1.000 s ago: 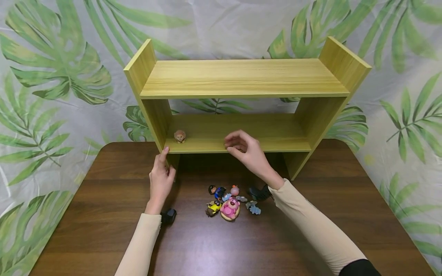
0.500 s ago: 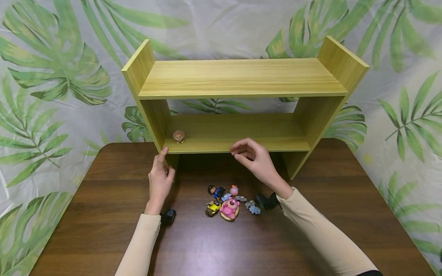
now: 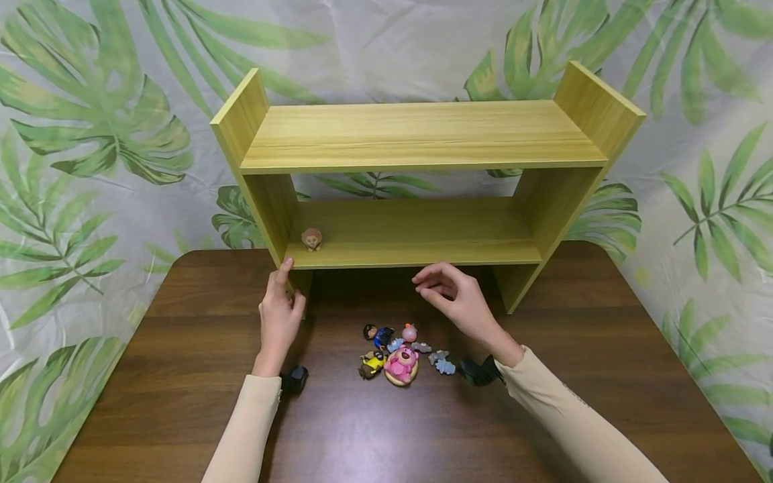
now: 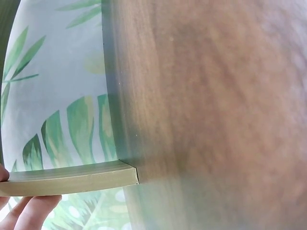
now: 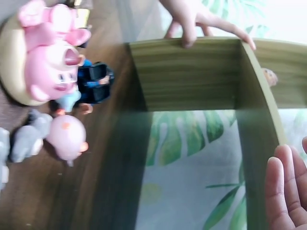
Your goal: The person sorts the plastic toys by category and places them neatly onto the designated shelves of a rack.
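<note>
My left hand (image 3: pixel 280 314) grips the left side panel of a light wooden shelf (image 3: pixel 423 134); in the left wrist view the thumb and fingers (image 4: pixel 36 213) lie on opposite sides of the panel's edge (image 4: pixel 81 179). A small tan lion-like figurine (image 3: pixel 311 239) stands at the left end of the middle board, just above that hand. My right hand (image 3: pixel 461 302) hovers in front of the lower opening, fingers loosely bent with nothing between them. Below it on the table lies a cluster of small toys, including a pink bear in a ring (image 3: pixel 401 365).
Beside the bear lie a yellow-shirted figure (image 3: pixel 373 364), a dark-haired figure in blue (image 3: pixel 378 335), a round pink toy (image 3: pixel 409 333) and several small grey-blue toys (image 3: pixel 444 366). The brown wooden table (image 3: pixel 362 436) ends at a leaf-printed cloth (image 3: pixel 90 168) behind.
My right hand has drawn back from the middle board, moving right and down toward me. The left hand keeps its grip on the panel, and the lion-like figurine stays in place.
</note>
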A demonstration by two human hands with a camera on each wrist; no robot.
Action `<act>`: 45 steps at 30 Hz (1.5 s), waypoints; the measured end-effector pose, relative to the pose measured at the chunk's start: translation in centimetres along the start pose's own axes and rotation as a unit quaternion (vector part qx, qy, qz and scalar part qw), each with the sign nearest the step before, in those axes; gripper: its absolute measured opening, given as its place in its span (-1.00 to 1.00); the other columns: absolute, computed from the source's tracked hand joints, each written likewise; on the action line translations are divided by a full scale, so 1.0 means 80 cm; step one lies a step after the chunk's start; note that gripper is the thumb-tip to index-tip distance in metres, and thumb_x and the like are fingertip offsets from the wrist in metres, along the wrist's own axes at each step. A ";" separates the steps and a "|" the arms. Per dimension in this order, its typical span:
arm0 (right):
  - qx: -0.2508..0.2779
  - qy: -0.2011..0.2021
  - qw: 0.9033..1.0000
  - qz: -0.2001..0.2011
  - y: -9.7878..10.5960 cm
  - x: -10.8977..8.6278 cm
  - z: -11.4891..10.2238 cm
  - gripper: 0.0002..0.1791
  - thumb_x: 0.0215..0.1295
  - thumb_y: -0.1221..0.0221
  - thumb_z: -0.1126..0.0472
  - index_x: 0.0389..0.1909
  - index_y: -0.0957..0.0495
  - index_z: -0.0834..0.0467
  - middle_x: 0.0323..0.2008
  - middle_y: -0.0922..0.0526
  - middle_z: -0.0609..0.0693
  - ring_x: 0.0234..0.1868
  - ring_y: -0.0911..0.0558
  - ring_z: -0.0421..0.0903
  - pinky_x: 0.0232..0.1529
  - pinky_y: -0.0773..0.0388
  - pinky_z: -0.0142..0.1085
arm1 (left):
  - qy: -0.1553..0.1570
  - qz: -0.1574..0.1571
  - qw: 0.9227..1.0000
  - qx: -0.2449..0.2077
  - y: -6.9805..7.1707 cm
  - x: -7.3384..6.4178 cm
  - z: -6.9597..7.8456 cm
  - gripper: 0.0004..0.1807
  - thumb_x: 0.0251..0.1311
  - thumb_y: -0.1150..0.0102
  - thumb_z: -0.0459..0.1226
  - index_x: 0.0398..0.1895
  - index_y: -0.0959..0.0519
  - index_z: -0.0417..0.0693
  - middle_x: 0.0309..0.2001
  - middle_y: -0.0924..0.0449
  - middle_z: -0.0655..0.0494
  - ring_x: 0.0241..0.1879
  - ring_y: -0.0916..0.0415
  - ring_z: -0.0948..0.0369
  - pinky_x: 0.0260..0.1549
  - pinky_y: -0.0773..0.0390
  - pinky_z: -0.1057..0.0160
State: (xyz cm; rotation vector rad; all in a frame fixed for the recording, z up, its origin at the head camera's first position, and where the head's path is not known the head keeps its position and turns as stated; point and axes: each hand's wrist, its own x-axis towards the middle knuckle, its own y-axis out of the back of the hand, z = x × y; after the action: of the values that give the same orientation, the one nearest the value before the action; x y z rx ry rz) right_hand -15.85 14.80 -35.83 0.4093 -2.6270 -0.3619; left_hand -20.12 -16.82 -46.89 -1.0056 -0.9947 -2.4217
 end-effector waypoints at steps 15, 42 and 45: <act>-0.013 -0.044 0.999 -0.011 -0.001 -0.043 0.035 -0.79 0.20 -0.11 0.57 -0.13 -0.50 0.44 -0.18 -0.62 0.24 -0.20 -0.60 0.20 -0.17 -0.56 -0.26 | 0.000 -0.001 1.000 -0.003 0.000 0.001 0.000 -0.11 0.07 0.02 -0.62 0.40 -0.10 0.33 -0.13 -0.37 -0.20 -0.67 -0.09 0.19 -0.67 -0.18 0.15; -0.087 -0.116 0.984 -0.099 0.006 -0.098 0.127 -0.76 0.15 -0.21 0.46 -0.14 -0.56 0.22 -0.20 -0.63 0.06 -0.18 -0.61 -0.01 -0.21 -0.55 -0.26 | -0.005 0.007 1.000 -0.002 -0.001 0.000 -0.002 -0.10 0.07 0.02 -0.62 0.40 -0.09 0.35 -0.15 -0.36 -0.14 -0.65 -0.07 0.21 -0.66 -0.17 0.17; -0.099 -0.120 0.982 -0.109 0.004 -0.098 0.129 -0.77 0.15 -0.20 0.44 -0.16 -0.57 0.20 -0.21 -0.63 0.03 -0.18 -0.60 -0.04 -0.23 -0.54 -0.27 | -0.004 0.005 1.000 -0.002 -0.001 0.000 -0.002 -0.10 0.08 0.02 -0.61 0.40 -0.09 0.36 -0.15 -0.35 -0.14 -0.65 -0.07 0.20 -0.66 -0.17 0.17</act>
State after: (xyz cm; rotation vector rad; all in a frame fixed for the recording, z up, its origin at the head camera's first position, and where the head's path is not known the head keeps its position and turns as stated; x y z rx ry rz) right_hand -14.08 19.71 -47.71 0.6214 -2.7470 -0.7813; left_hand -20.26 -16.86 -47.02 -1.0192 -0.9852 -2.4146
